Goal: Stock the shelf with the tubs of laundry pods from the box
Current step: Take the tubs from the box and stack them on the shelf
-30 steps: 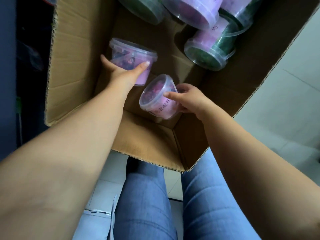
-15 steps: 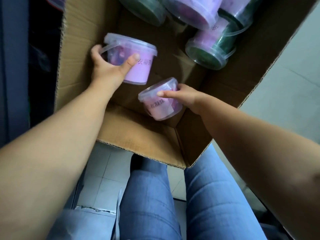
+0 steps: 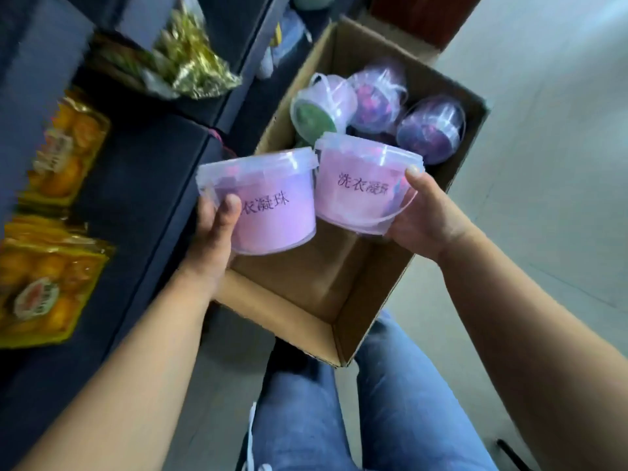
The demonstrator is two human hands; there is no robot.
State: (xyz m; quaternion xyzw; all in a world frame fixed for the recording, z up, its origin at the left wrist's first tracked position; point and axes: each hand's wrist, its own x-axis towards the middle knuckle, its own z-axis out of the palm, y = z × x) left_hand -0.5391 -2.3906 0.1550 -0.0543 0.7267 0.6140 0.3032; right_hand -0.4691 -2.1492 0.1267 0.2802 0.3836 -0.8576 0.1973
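Left hand (image 3: 214, 232): fingers wrapped round the side of one pink tub (image 3: 268, 202), thumb pressed on its label, holding it upright so the lid stays on top and the print faces out
Right hand (image 3: 424, 215): closed round a second pink tub (image 3: 363, 188), thumb up near the lid rim, palm under the far side; the thin bail handle hangs loose, unused
Two tubs together: rims just touching, held above the near end of the box (image 3: 306, 300), probably so both go to the shelf in one trip
Remaining tubs (image 3: 373, 100): at least three lie tipped on their sides at the far end of the box
Shelf (image 3: 142, 185): dark, to the left, carrying yellow snack packs (image 3: 44, 294); likely destination, a short swing leftward
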